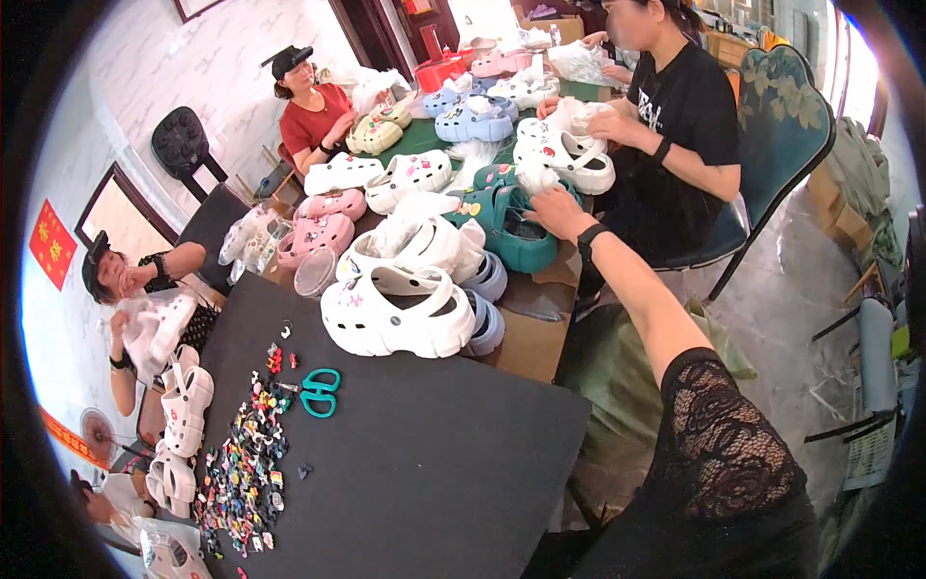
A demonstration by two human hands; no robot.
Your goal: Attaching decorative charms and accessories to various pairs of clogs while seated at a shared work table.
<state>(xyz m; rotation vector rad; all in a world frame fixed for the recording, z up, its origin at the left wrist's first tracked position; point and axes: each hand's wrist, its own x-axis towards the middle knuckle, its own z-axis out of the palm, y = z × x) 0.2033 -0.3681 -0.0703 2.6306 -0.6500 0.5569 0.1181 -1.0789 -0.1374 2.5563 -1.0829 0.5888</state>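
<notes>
My right hand [559, 212] reaches forward to a pair of green clogs [526, 253] near the table's right edge. Its fingers curl down at the upper part of a clog, beside crumpled white plastic stuffing [536, 178]; the fingertips are partly hidden. Colourful charms decorate the green pair. Just left of it stand large white clogs [391, 314] with small charms, and blue clogs [485, 328] lie tucked behind them. My left hand is out of sight.
On the dark table [434, 454] lie teal-handled scissors [319, 393] and a pile of small colourful charms [246, 468]. Pink clogs [318, 236] and a round clear tub [315, 272] stand farther left. Several people handle clogs around the tables. A chair [786, 125] stands at right.
</notes>
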